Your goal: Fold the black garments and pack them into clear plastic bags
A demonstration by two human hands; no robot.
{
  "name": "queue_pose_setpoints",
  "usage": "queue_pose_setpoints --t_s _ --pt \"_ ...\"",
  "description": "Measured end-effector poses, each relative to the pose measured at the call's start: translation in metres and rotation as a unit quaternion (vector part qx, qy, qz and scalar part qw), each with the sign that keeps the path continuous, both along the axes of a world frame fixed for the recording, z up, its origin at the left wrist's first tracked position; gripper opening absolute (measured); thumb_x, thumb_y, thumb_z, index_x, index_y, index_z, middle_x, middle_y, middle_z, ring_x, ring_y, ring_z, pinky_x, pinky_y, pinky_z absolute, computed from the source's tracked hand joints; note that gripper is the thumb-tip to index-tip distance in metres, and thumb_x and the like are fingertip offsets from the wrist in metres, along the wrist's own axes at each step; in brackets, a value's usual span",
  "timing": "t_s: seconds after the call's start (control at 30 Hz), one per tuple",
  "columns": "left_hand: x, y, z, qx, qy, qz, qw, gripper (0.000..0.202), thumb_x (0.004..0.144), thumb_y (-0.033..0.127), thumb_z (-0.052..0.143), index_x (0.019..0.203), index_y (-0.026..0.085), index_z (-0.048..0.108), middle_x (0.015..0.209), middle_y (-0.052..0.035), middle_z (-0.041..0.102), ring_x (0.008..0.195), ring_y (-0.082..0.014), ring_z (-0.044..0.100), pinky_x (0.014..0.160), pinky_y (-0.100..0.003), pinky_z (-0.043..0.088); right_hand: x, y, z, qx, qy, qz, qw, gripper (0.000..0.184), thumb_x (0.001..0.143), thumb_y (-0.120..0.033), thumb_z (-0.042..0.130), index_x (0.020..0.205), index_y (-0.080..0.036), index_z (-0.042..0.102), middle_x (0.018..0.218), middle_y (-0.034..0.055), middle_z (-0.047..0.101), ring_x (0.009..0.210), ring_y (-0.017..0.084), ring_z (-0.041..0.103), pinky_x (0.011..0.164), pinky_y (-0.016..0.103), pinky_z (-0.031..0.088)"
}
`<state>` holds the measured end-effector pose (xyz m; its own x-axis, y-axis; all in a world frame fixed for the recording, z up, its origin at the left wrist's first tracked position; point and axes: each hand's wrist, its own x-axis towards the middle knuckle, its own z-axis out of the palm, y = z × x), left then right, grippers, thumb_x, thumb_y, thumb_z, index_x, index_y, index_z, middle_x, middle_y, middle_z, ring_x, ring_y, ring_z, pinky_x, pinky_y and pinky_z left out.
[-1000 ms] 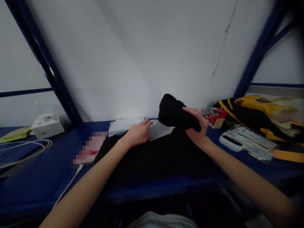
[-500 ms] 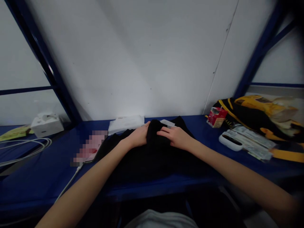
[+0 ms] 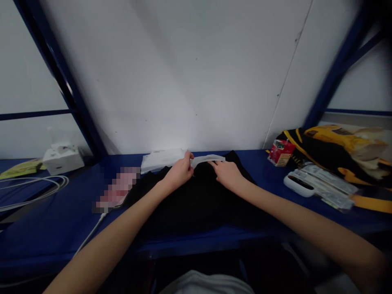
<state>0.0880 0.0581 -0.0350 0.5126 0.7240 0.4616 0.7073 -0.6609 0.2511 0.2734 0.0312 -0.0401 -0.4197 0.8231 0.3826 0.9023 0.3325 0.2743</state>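
Head view — a person's left hand (image 3: 180, 172) pinches one end of a pale strip (image 3: 208, 159), its grip almost closed, while the right hand (image 3: 228, 175) rests open, its grip holding nothing, fingertips (image 3: 213, 164) just at the strip's other end. The strip lies across the top of a black garment (image 3: 199, 208) spread on a blue counter (image 3: 45, 241). A white packet (image 3: 162, 160) sits just behind the left hand — a phone with a blurred screen (image 3: 118, 190) lies to its left, and a red carton (image 3: 281, 153), a white device (image 3: 298, 183) and a yellow-and-black bag (image 3: 333, 151) are off to the right.
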Motion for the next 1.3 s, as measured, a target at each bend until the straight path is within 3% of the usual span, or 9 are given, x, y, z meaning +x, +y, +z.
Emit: queue_pose_setpoints --t_s 0.1,0.2,0.33,0.53,0.7,0.83,1.0,1.1,1.3 --pt "0.004 -0.005 0.003 0.009 0.012 -0.012 1.0 0.03 0.071 0.01 0.04 0.099 0.018 0.037 0.062 0.0024 0.052 0.059 -0.0142 0.052 0.056 -0.026 0.038 -0.014 0.006 0.003 -0.021 0.03 -0.097 0.995 0.03 0.074 -0.004 0.045 0.1 -0.006 0.06 0.083 0.0184 0.065 0.073 0.026 0.062 0.053 0.032 0.045" --pt "0.005 -0.009 0.005 0.022 0.027 -0.014 0.999 0.022 0.073 0.011 0.04 0.093 0.019 0.041 0.068 0.0002 0.056 0.061 -0.014 0.053 0.056 -0.026 0.039 -0.029 0.013 0.005 -0.04 0.053 -0.121 0.99 0.028 0.074 0.001 0.039 0.084 -0.005 0.065 0.077 0.021 0.066 0.07 0.029 0.063 0.053 0.035 0.046" --pt "0.005 -0.011 0.007 0.032 0.045 -0.004 0.998 0.014 0.076 0.013 0.039 0.087 0.019 0.044 0.076 -0.0028 0.058 0.063 -0.0139 0.054 0.057 -0.026 0.039 -0.034 0.026 0.002 -0.022 0.053 -0.042 0.997 0.027 0.073 -0.004 0.045 0.092 -0.006 0.065 0.088 0.0217 0.065 0.082 0.032 0.061 0.067 0.041 0.047" --pt "0.002 -0.015 0.012 0.079 0.128 0.012 0.989 0.011 0.083 0.024 0.038 0.089 0.019 0.047 0.088 -0.0046 0.059 0.067 -0.0148 0.055 0.053 -0.025 0.038 -0.018 0.04 -0.005 0.002 0.064 -0.028 0.998 0.035 0.074 -0.012 0.046 0.106 -0.008 0.058 0.108 0.0176 0.06 0.1 0.027 0.054 0.084 0.038 0.041" --pt "-0.009 -0.009 0.012 0.141 0.217 -0.039 0.965 0.022 0.082 0.033 0.046 0.098 0.019 0.046 0.101 -0.0065 0.054 0.089 -0.0199 0.054 0.054 -0.025 0.039 -0.008 0.032 -0.002 -0.007 0.082 -0.047 0.995 0.032 0.074 -0.023 0.051 0.102 -0.009 0.058 0.099 0.0169 0.062 0.086 0.027 0.059 0.071 0.036 0.045" --pt "-0.014 -0.003 0.01 0.166 0.229 -0.023 0.959 0.02 0.087 0.024 0.033 0.09 0.018 0.051 0.091 -0.0058 0.055 0.082 -0.0171 0.054 0.053 -0.025 0.039 -0.001 0.025 0.005 -0.005 0.088 -0.066 0.994 0.038 0.075 -0.029 0.052 0.108 -0.009 0.053 0.1 0.0169 0.06 0.078 0.025 0.061 0.063 0.035 0.045" --pt "-0.01 -0.004 0.006 0.181 0.2 -0.025 0.963 0.019 0.087 0.029 0.036 0.096 0.019 0.05 0.095 -0.0058 0.055 0.086 -0.0169 0.053 0.055 -0.024 0.04 0.002 0.024 0.018 -0.011 0.141 -0.016 0.99 0.02 0.077 -0.03 0.051 0.089 -0.017 0.06 0.089 0.0084 0.063 0.074 0.02 0.059 0.06 0.029 0.042" --pt "-0.008 -0.003 0.004 0.184 0.192 -0.02 0.964 0.019 0.087 0.029 0.037 0.096 0.018 0.05 0.095 -0.0056 0.055 0.087 -0.0169 0.052 0.056 -0.024 0.041 0.0 0.022 0.024 -0.024 0.201 0.068 0.977 0.016 0.08 -0.028 0.046 0.077 -0.018 0.059 0.076 0.0031 0.063 0.065 0.014 0.056 0.058 0.025 0.039" --pt "-0.011 0.001 0.002 0.178 0.123 0.016 0.976 0.021 0.088 0.024 0.033 0.086 0.018 0.054 0.087 -0.0045 0.055 0.081 -0.015 0.052 0.059 -0.024 0.04 -0.005 0.018 0.018 0.024 0.224 0.237 0.945 0.016 0.081 -0.029 0.048 0.089 -0.018 0.056 0.082 0.0028 0.061 0.072 0.012 0.054 0.065 0.024 0.039"
